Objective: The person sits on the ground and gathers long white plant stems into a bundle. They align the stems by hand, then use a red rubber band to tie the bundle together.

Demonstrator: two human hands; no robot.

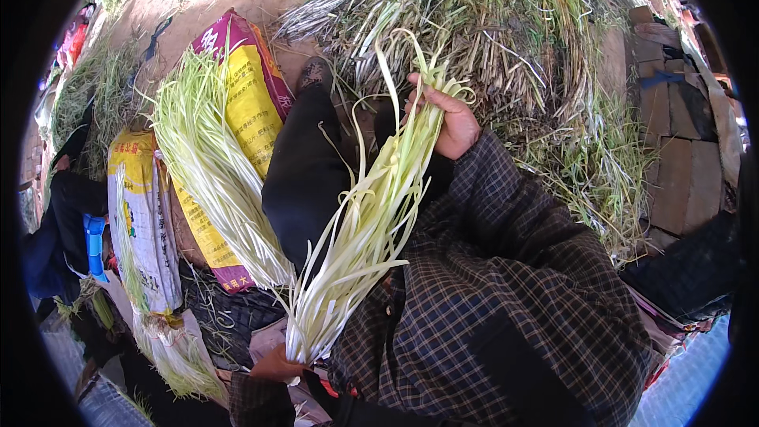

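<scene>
A loose bunch of pale, blanched garlic chives (pixel 362 219) slants across my lap, from lower left to upper right. My right hand (pixel 447 115) grips its leafy yellow-green end, with some leaves curling up over the fingers. At the white stalk ends, my left hand (pixel 277 363) holds the bunch low beside my body; its fingers are partly hidden. Just left of my leg, a neater bundle of chives (pixel 219 172) lies on a yellow and purple printed sack (pixel 255 112).
Behind my right hand spreads a large heap of untrimmed green stalks (pixel 474 29). A white and yellow sack (pixel 157 237) with thin chives (pixel 127 237) lies farther left. Another person's dark-trousered leg (pixel 74 207) is at the left edge. Flat brown blocks (pixel 676 184) line the right.
</scene>
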